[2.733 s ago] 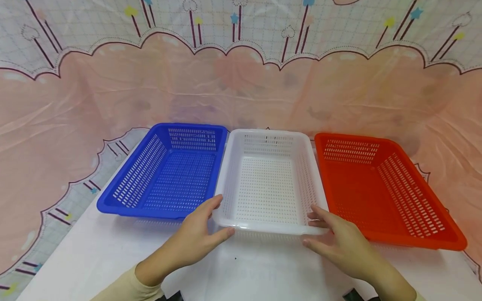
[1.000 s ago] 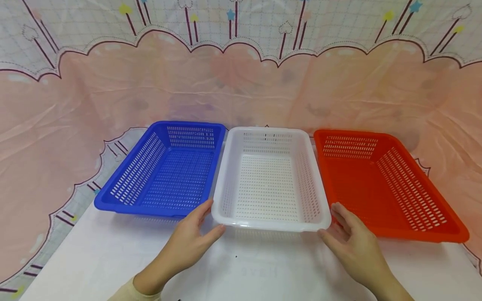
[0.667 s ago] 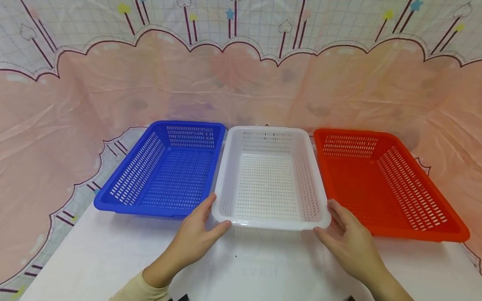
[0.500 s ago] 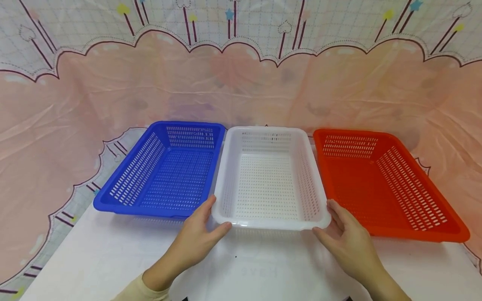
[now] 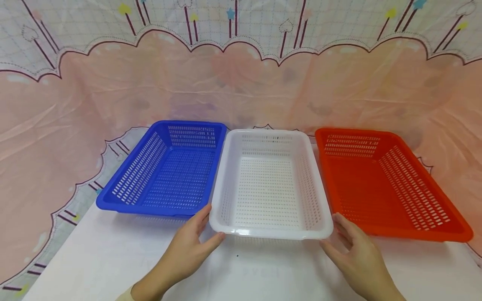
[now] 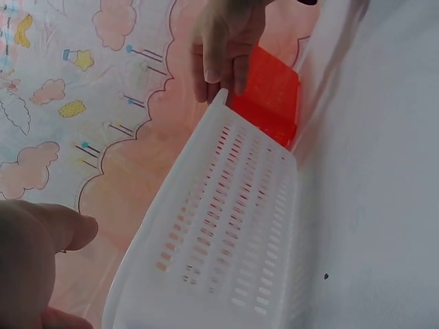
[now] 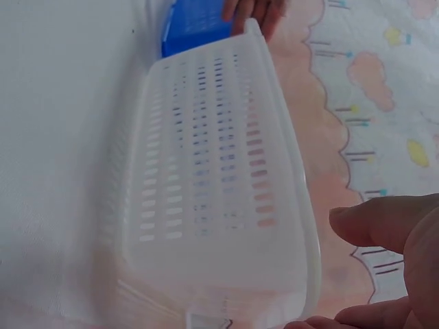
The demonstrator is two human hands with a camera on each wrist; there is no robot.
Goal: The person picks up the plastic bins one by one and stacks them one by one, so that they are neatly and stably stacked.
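Note:
A white plastic basket (image 5: pixel 269 192) with slotted walls stands in the middle of the row in the head view. My left hand (image 5: pixel 184 251) is at its near left corner, fingers along the side and thumb by the front rim. At the near right corner my right hand (image 5: pixel 357 259) lies the same way, fingertips right at the rim. Both hands have extended, relaxed fingers. In the left wrist view the left thumb (image 6: pixel 72 229) stands apart from the basket rim. The right thumb (image 7: pixel 370 223) also stands off the rim in the right wrist view.
To the left sits a blue basket (image 5: pixel 180 179), and to the right a red basket (image 5: pixel 376 192); both flank the white one closely. All stand on a white table (image 5: pixel 263 276). A patterned pink curtain (image 5: pixel 196 92) hangs behind.
The white basket first shifted slightly away, then came nearer to me. The right hand went from over the front right corner to outside it. Blue and red baskets stay put.

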